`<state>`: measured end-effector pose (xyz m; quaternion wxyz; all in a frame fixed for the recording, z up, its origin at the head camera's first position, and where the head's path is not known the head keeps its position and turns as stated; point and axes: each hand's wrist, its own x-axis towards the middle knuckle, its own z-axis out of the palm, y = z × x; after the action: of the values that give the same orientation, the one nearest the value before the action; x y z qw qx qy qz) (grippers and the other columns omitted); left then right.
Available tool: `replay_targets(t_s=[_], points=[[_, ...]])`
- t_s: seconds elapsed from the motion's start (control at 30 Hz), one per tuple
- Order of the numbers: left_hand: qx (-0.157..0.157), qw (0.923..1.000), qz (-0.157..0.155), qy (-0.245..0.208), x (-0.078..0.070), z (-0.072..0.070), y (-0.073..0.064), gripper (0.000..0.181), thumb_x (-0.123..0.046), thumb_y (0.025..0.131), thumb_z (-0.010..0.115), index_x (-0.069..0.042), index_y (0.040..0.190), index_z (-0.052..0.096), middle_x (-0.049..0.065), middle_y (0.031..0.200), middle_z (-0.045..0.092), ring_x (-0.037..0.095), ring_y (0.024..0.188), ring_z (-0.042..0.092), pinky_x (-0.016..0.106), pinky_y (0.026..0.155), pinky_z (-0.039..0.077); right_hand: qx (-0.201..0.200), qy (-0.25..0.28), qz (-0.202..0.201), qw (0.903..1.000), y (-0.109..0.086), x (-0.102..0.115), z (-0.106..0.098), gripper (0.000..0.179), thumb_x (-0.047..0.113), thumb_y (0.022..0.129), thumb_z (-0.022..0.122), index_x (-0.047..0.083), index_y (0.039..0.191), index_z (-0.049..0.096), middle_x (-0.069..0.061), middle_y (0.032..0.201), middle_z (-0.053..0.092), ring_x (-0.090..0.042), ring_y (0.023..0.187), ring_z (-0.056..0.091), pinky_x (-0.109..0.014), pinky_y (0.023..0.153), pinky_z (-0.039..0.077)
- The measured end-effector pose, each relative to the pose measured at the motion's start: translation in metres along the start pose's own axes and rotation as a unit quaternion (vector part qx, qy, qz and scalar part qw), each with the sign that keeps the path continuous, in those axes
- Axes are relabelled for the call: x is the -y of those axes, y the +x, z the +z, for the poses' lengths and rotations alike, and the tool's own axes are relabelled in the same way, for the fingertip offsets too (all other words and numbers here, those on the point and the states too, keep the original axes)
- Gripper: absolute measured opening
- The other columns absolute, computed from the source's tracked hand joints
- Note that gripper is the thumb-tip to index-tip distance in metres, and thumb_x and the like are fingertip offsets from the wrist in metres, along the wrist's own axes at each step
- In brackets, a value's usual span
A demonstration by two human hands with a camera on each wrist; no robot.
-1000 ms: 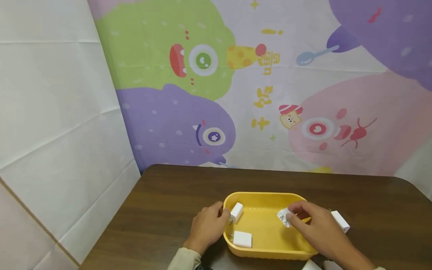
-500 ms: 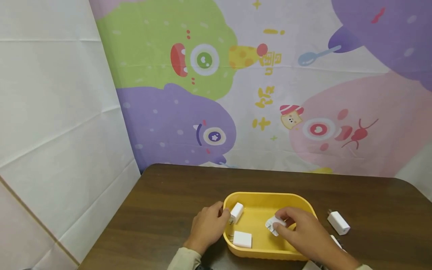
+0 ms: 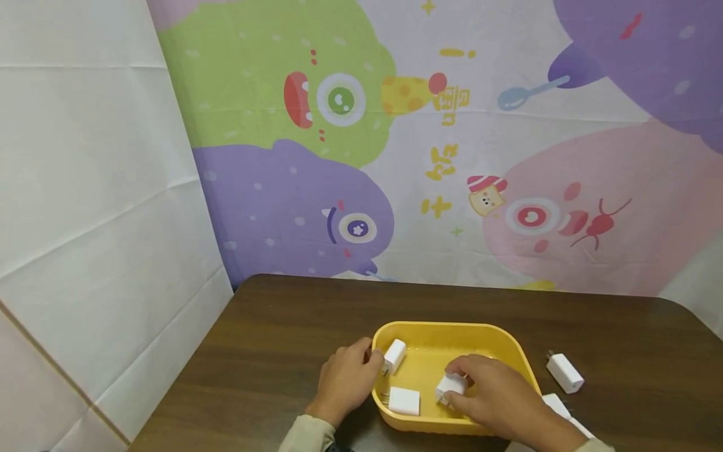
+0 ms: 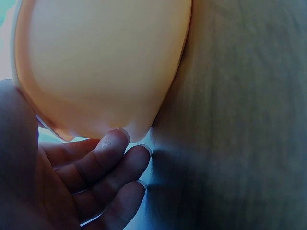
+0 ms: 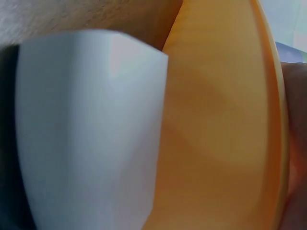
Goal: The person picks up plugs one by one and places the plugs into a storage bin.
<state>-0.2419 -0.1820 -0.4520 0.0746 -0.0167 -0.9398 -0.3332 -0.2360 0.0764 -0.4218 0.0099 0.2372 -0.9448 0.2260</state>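
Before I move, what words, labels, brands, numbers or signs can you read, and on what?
"干饭", then an unclear character, then "!": yellow lettering, sideways on the wall cloth.
"+" twice: wall cloth.
White chargers: no print I can read.
Yellow tray: none visible.

tub: one's sitting there
chargers in/over it: three are hanging out
chargers outside: 3+ are lying around
hands: two are showing

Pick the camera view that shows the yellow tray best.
The head view: seen from above, the yellow tray shows most of its rim and inside. The left wrist view shows part beside the left hand; the right wrist, part beside a white block.
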Motion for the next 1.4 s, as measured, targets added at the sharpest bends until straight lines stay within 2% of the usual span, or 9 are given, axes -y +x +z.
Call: replay_targets(t_s=[0.13,0.37,0.67,0.87,1.13,1.4], points=[[-0.002,1.0,0.005,0.004,0.0,0.0,0.0,0.026,-0.033,0.098,0.052,-0.021,0.075,0.051,-0.004,0.061,0.048,0.013,0.056,0.047,0.035,0.054,0.036,0.002,-0.016,-0.006,0.9999,0.0,0.004,0.0,0.033,0.044,0.08,0.081,0.023,0.102,0.07,0.015,0.098,0.066,-0.004,0.085,0.058,-0.036,0.079,0.051],[-0.002,0.9999,0.013,0.006,-0.002,0.001,0.002,0.026,-0.032,0.098,0.053,-0.021,0.075,0.051,-0.004,0.061,0.048,0.014,0.056,0.047,0.035,0.055,0.036,-0.011,-0.005,-0.016,0.9998,-0.003,0.003,0.002,0.023,0.03,0.082,0.08,0.024,0.102,0.07,0.014,0.097,0.066,-0.005,0.085,0.062,-0.033,0.075,0.051],[0.003,0.9998,0.016,0.011,-0.006,0.005,0.002,0.027,-0.033,0.098,0.052,-0.021,0.074,0.05,-0.003,0.06,0.047,0.014,0.056,0.047,0.035,0.054,0.036,-0.106,-0.003,-0.034,0.9938,-0.016,0.001,0.0,0.013,0.024,0.085,0.078,0.024,0.097,0.072,0.019,0.089,0.062,0.0,0.081,0.058,-0.03,0.074,0.052],[0.009,0.9998,0.012,0.011,-0.006,0.007,0.003,0.025,-0.033,0.097,0.051,-0.022,0.075,0.051,-0.004,0.062,0.049,0.014,0.057,0.048,0.036,0.055,0.036,-0.133,0.006,-0.042,0.9902,-0.021,-0.002,-0.006,0.01,0.019,0.085,0.077,0.023,0.094,0.073,0.022,0.088,0.064,0.003,0.079,0.059,-0.027,0.071,0.052],[0.015,0.9999,-0.007,0.003,-0.002,0.006,0.002,0.026,-0.034,0.099,0.05,-0.021,0.077,0.052,-0.003,0.061,0.046,0.015,0.056,0.046,0.035,0.055,0.035,-0.148,0.035,0.001,0.9884,-0.03,-0.01,-0.019,0.009,0.021,0.09,0.074,0.024,0.099,0.074,0.022,0.088,0.064,0.002,0.077,0.059,-0.026,0.066,0.051],[0.001,1.0,-0.005,0.004,-0.005,0.003,0.0,0.021,-0.032,0.098,0.052,-0.022,0.08,0.055,-0.003,0.063,0.05,0.016,0.059,0.048,0.036,0.056,0.036,-0.242,0.037,-0.004,0.9695,-0.045,-0.024,-0.028,0.015,0.011,0.087,0.075,0.023,0.095,0.073,0.019,0.086,0.063,0.0,0.073,0.056,-0.027,0.065,0.052]])
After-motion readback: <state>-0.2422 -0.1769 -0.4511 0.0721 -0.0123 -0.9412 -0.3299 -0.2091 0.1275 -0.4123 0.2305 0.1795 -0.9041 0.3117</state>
